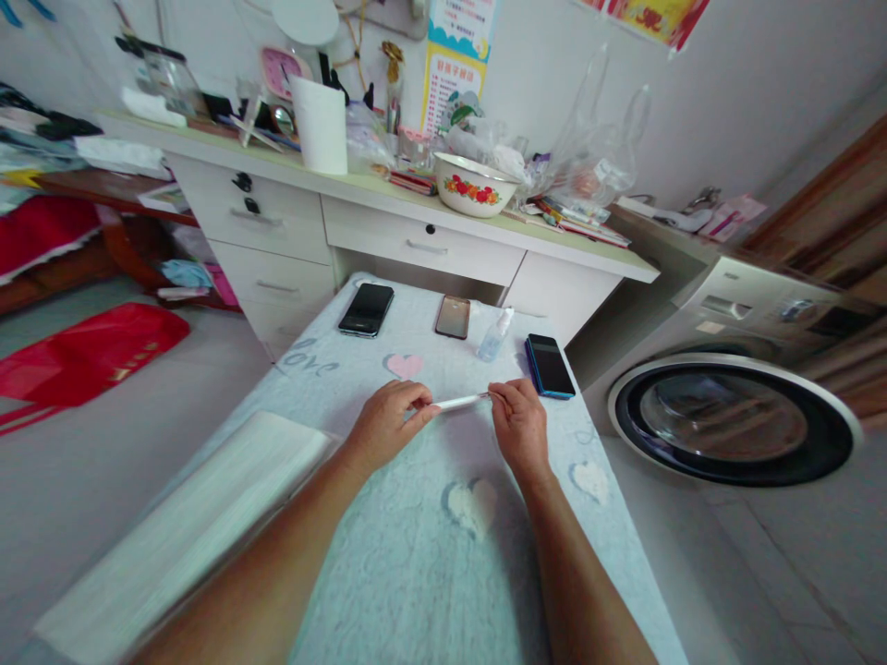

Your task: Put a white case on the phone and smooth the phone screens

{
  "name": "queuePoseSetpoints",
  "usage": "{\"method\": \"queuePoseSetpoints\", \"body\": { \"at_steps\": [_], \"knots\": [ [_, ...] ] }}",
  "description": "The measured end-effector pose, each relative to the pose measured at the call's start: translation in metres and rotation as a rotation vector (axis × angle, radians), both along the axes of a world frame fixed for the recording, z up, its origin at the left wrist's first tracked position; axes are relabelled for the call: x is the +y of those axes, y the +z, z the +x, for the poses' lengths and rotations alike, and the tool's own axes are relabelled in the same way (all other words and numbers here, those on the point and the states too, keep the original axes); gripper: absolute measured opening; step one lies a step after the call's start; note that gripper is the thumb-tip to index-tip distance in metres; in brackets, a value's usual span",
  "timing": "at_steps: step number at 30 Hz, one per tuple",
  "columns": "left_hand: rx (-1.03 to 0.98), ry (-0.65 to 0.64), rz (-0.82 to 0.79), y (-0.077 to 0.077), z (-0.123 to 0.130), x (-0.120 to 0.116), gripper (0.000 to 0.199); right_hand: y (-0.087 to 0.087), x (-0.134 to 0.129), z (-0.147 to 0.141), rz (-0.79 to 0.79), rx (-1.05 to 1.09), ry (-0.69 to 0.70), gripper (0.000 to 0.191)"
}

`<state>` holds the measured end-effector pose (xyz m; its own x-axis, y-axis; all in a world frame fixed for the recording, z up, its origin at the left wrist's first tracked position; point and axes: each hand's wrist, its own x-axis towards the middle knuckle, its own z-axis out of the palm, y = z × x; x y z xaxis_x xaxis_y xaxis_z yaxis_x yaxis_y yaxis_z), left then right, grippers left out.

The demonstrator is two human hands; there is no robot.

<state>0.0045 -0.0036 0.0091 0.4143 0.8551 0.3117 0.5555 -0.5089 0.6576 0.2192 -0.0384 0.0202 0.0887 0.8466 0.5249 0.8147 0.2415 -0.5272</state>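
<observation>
My left hand (389,420) has its fingers closed on one end of a slim white pen-like stick (460,403). My right hand (518,425) pinches the stick's thin other end, so it spans the gap between both hands above the table. Just beyond my right hand lies a phone with a blue edge (551,366). A small clear spray bottle (493,338) stands behind the stick, and left of it is a brownish phone case or phone (453,317). Farther left a black phone (367,310) lies flat.
A pale cloth with hearts covers the table (416,573). A long whitish slab or folded pack (187,526) lies along its left side. Behind stands a drawer desk (422,238) with a flowered enamel bowl (475,187) and paper roll (319,129). A washing machine (735,314) stands right.
</observation>
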Motion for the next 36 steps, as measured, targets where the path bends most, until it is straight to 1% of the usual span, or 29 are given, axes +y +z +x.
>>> {"method": "queuePoseSetpoints", "body": {
  "at_steps": [4,10,15,20,24,28,36],
  "knots": [
    [-0.017,0.008,0.036,0.001,0.001,-0.001,0.021,-0.001,0.002,-0.006,0.006,0.023,0.031,0.023],
    [-0.069,0.006,0.034,0.004,0.003,-0.003,0.017,-0.005,0.005,-0.011,0.014,0.019,0.054,0.023],
    [-0.03,0.014,0.059,0.001,0.001,-0.001,0.011,-0.004,0.004,-0.011,0.01,0.016,0.048,0.023],
    [-0.068,0.01,0.003,0.001,0.002,-0.002,0.01,-0.004,0.003,-0.006,0.014,0.037,0.041,0.023],
    [-0.126,-0.016,-0.062,0.004,0.004,-0.003,0.011,-0.004,0.003,0.002,0.018,0.033,0.0,0.023],
    [-0.18,-0.03,-0.084,0.003,0.003,-0.002,0.011,-0.004,0.003,0.007,0.032,0.026,-0.029,0.021],
    [-0.251,-0.044,-0.116,0.0,0.003,0.0,0.008,-0.007,0.003,0.002,0.08,0.0,-0.017,0.023]
  ]
}}
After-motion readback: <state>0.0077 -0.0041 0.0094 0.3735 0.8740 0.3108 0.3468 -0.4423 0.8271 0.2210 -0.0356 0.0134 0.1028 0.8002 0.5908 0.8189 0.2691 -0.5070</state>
